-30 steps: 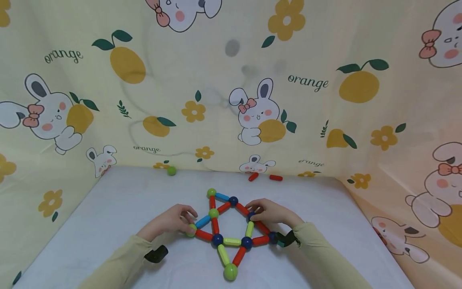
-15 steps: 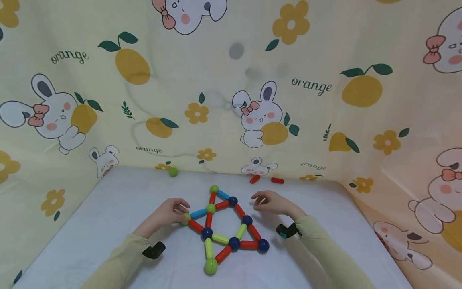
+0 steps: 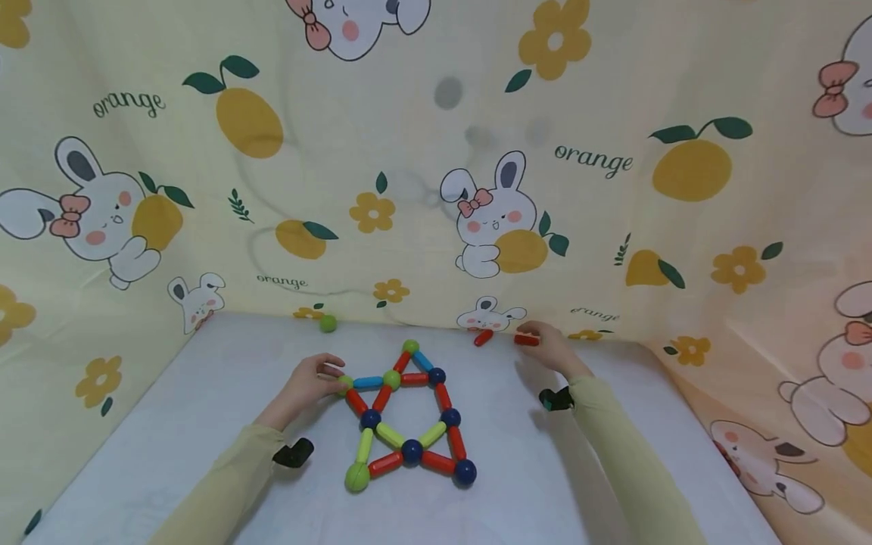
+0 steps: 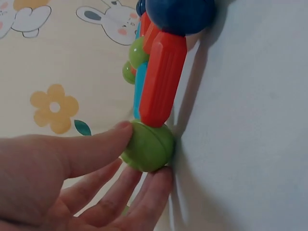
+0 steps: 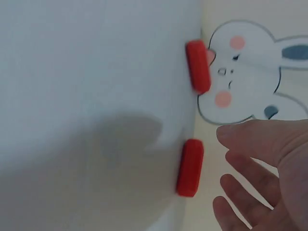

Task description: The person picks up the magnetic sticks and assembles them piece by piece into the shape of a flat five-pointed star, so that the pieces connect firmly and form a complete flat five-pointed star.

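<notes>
My left hand (image 3: 306,387) pinches a green ball (image 4: 150,147) between thumb and fingers. That ball is the left corner of a toy ball-and-rod frame (image 3: 412,452), which lies on the table. Red, blue and light green rods link its green and dark blue balls round a central opening. At the back of the table, my right hand (image 3: 553,351) reaches over a loose red rod (image 5: 190,168). In the right wrist view its fingers are apart, with a gap between them and the rod. A second red rod (image 5: 198,66) lies a little to the left of it in the head view.
A loose green ball (image 3: 328,324) lies at the back left, by the patterned cloth backdrop (image 3: 409,250). The white table (image 3: 225,363) meets that cloth along its back and sides.
My right hand has let go of the frame's right side and moved back to the loose red rod. The frame has turned clockwise, its left corner ball still in my left hand.
</notes>
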Action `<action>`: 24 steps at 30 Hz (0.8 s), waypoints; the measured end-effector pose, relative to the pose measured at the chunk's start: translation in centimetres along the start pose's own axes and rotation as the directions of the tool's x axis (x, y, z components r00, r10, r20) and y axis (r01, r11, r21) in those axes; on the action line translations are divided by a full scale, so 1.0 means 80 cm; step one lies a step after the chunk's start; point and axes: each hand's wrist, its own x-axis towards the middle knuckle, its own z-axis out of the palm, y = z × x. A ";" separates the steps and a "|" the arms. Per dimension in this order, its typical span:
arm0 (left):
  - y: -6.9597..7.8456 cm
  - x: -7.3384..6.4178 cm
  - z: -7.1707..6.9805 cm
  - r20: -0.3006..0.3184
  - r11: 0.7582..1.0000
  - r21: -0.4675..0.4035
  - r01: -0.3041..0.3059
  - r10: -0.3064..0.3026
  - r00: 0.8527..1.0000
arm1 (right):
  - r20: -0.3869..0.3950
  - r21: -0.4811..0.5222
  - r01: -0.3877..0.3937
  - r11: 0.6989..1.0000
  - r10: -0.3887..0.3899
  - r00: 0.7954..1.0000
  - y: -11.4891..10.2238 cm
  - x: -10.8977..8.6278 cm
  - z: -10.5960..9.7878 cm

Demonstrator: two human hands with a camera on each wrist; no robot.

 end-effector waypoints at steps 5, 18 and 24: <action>-0.001 0.013 -0.001 -0.012 0.999 -0.021 0.032 -0.032 0.999 | 0.013 -0.009 -0.039 0.999 0.039 0.999 0.010 0.009 0.003; -0.004 0.021 0.000 0.009 0.997 -0.073 0.021 -0.020 1.000 | 0.015 -0.005 -0.070 0.998 0.070 0.997 0.042 0.025 0.014; -0.005 0.022 -0.002 0.012 0.996 -0.080 0.033 -0.032 0.999 | 0.026 0.012 -0.061 0.998 0.060 0.998 0.045 0.024 0.019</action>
